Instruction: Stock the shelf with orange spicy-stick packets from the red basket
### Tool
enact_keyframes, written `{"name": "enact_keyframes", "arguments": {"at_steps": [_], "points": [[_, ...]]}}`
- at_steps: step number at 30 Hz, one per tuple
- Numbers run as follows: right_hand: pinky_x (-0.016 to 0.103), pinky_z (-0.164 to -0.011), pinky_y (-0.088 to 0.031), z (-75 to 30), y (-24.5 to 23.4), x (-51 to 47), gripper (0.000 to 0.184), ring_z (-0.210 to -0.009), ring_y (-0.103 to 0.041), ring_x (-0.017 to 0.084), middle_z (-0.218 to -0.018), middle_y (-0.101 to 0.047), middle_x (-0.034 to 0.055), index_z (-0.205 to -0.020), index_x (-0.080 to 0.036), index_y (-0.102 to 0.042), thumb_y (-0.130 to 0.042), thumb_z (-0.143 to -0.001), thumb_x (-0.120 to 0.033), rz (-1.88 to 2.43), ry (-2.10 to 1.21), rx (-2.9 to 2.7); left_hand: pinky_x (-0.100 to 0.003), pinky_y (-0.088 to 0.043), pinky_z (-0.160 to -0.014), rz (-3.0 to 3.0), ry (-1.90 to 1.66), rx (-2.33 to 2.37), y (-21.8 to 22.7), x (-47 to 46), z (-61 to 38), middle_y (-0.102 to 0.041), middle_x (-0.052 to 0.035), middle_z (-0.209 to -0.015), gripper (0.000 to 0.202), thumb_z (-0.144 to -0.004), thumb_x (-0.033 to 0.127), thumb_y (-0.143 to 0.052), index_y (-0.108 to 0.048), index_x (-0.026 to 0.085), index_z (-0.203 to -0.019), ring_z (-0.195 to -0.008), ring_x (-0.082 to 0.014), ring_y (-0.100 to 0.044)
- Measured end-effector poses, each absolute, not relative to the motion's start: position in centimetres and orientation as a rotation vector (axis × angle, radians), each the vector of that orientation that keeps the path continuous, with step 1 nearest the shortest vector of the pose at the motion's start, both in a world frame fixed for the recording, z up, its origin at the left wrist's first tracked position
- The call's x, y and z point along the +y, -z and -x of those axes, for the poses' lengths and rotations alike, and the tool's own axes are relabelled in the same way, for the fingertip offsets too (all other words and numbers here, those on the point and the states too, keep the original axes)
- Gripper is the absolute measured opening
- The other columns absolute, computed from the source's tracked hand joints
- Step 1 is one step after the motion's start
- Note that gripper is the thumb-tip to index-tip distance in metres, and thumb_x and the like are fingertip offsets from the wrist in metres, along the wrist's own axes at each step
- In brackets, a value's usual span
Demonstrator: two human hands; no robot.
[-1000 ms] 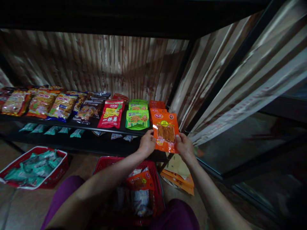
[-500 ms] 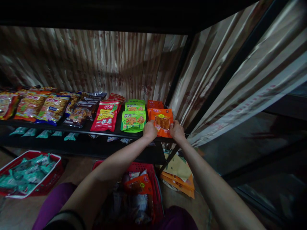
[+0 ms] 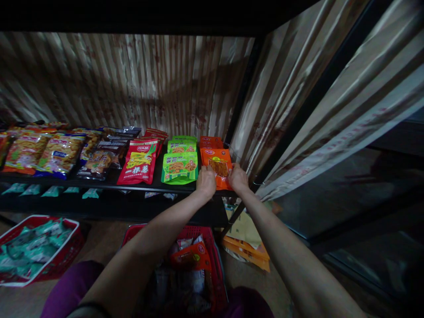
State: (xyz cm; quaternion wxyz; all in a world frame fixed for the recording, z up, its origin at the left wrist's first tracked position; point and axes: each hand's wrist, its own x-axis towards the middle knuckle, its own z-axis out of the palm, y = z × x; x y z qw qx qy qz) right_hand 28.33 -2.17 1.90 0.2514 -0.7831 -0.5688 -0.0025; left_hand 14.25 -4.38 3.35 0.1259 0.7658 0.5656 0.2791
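Observation:
An orange snack packet lies flat at the right end of the black shelf, on top of more orange packets stacked behind it. My left hand grips the packet's lower left corner with curled fingers. Its lower right corner is pinched by my right hand. Just left of the packet sit green packets and a red packet.
More snack bags line the shelf to the left. A red basket with packets sits on the floor between my knees, another red basket of teal packets at left. Orange and tan envelopes lie on the floor. Striped curtain hangs behind and right.
Both hands carried the orange packet forward from the shelf's front edge and laid it down flat on the stack at the shelf's right end.

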Motion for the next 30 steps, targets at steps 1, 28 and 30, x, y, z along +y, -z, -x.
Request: {"name": "enact_keyframes", "arguments": {"at_steps": [1,28,30], "points": [[0.034,-0.078,-0.045,-28.4,-1.7,-2.2,0.040,-0.091,-0.063,0.026,-0.098,-0.066,0.0153,-0.124,-0.011,-0.047,-0.037,-0.086,-0.021,2.126,0.021,-1.554,-0.033,-0.044,-0.090,-2.253,-0.788,1.663,-3.2,-4.5,-14.4,-0.055,-0.0222,-0.111,0.042,-0.080,-0.001,-0.029,-0.052,0.000,-0.116,-0.105,-0.0255,-0.055],[0.046,-0.112,-0.010,-28.3,0.3,-0.8,0.052,-0.138,-0.020,0.021,-0.138,-0.047,0.0109,-0.137,-0.013,-0.039,-0.019,-0.094,-0.035,1.800,0.228,-2.146,-0.049,-0.022,-0.110,-2.665,-0.821,1.368,1.7,-4.6,-14.6,-0.033,-0.0253,-0.143,0.058,-0.085,0.027,-0.037,-0.033,-0.001,-0.135,-0.138,-0.0311,-0.018],[0.047,-0.112,-0.011,-28.4,0.7,-0.5,0.052,-0.138,-0.020,0.022,-0.137,-0.047,0.0115,-0.137,-0.013,-0.040,-0.020,-0.094,-0.036,1.798,0.251,-2.120,-0.051,-0.021,-0.110,-2.678,-0.807,1.339,1.8,-4.3,-14.7,-0.036,-0.0233,-0.142,0.057,-0.083,0.021,-0.036,-0.032,0.001,-0.136,-0.138,-0.0299,-0.020]]}}
